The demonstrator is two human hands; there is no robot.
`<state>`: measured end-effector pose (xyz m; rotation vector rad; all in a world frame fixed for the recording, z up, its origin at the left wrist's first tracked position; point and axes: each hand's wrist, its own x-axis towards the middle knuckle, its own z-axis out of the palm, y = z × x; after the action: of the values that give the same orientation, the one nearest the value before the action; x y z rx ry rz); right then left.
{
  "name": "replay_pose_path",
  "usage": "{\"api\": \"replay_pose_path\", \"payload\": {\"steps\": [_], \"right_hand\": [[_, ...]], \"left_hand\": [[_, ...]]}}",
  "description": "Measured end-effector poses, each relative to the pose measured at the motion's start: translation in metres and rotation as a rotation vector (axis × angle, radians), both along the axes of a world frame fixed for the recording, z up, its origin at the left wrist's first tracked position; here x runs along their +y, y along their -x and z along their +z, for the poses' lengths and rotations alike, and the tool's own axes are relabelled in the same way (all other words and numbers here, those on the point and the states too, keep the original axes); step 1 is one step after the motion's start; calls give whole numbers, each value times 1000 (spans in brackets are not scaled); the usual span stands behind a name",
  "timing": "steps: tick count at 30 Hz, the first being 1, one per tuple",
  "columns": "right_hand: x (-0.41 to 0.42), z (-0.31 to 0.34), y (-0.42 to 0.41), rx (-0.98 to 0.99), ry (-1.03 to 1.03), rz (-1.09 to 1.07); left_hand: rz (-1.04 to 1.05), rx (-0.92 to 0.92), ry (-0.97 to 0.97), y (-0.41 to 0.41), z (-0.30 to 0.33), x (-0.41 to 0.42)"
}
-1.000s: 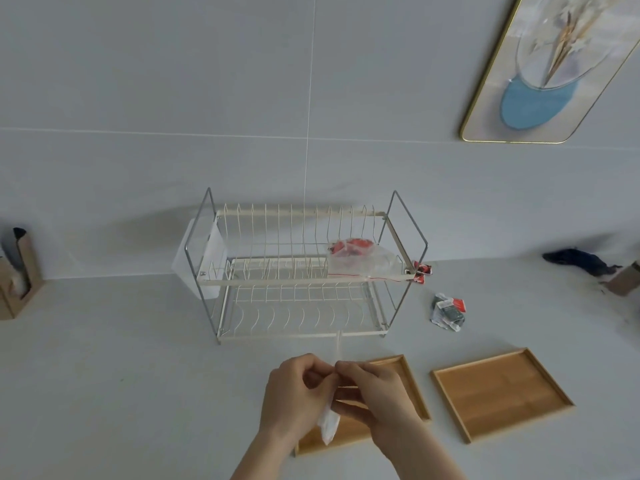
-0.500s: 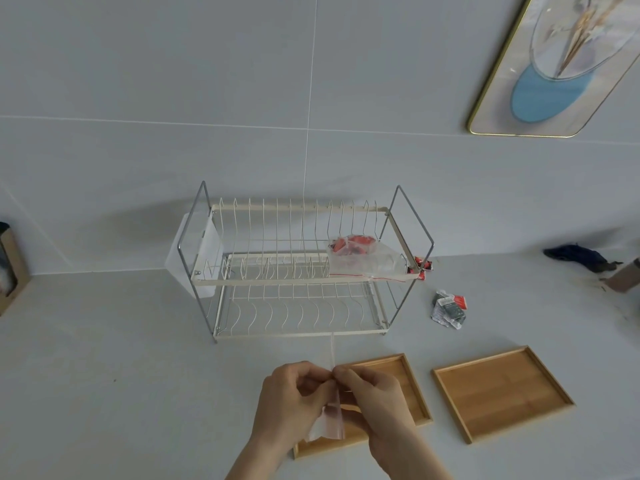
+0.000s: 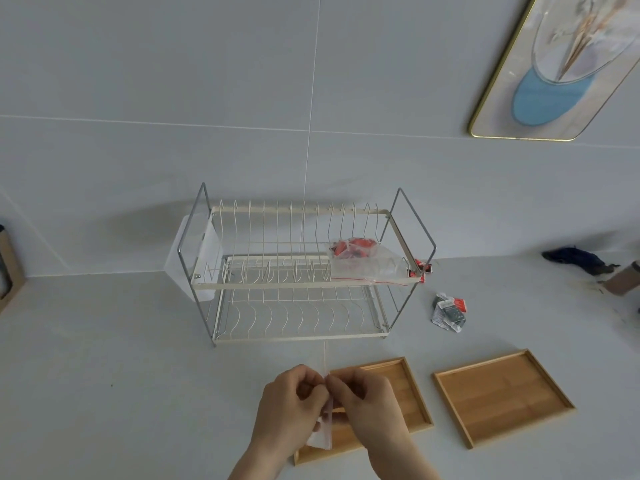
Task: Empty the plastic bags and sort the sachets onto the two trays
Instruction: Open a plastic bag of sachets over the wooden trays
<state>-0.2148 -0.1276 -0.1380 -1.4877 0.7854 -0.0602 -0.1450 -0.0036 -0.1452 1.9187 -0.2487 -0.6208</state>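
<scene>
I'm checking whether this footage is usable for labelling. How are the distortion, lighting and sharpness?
Head view: wide-angle bending tilts the framed picture and curves the wall joints; light is soft and even, with a faint shadow behind the dish rack; the hands and their clear plastic bag look slightly soft.

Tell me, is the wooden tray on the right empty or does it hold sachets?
Empty. The right tray shows only bare wood inside its rim; the loose sachets lie on the counter behind it.

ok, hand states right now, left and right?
Left hand: closed, pinching the small plastic bag.
Right hand: closed, pinching the same bag's top edge.
</scene>
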Motion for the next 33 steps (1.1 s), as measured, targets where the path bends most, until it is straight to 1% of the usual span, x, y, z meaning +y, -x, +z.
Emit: {"api": "replay_pose_path", "payload": {"steps": [3, 7, 9, 12, 16, 18, 19, 20, 23, 25, 27, 30, 31, 33], "right_hand": [[-1, -2, -2, -13, 231, 93], [3, 0, -4, 25, 568, 223], [1, 1, -4, 61, 663, 216], [-17, 8, 1, 140, 736, 123], [-26, 12, 3, 135, 895, 143], [-25, 12, -1, 116, 872, 104], [-26, 12, -3, 104, 828, 88], [-29, 12, -5, 88, 759, 76], [-44, 18, -4, 25, 459, 82], [-54, 26, -2, -15, 335, 131], [-62, 37, -1, -73, 236, 162], [-72, 58, -3, -157, 123, 207], [-74, 66, -4, -184, 92, 230], [-80, 78, -6, -246, 15, 281]], "left_hand": [[18, 8, 13, -3, 0, 3], [1, -68, -16, -3, 4, 2], [51, -141, -80, -7, 5, 5], [133, -285, -203, -20, 6, 22], [41, -436, -356, -26, 8, 31], [24, -479, -353, -24, 8, 28], [18, -487, -324, -23, 7, 27], [9, -493, -277, -24, 7, 27], [-36, -515, -134, -28, 4, 32], [-130, -535, -143, -32, 2, 33], [-285, -556, -189, -35, 1, 30], [-496, -523, -187, -34, 2, 13], [-531, -495, -189, -33, 2, 6], [-527, -416, -194, -29, 2, -8]]}}
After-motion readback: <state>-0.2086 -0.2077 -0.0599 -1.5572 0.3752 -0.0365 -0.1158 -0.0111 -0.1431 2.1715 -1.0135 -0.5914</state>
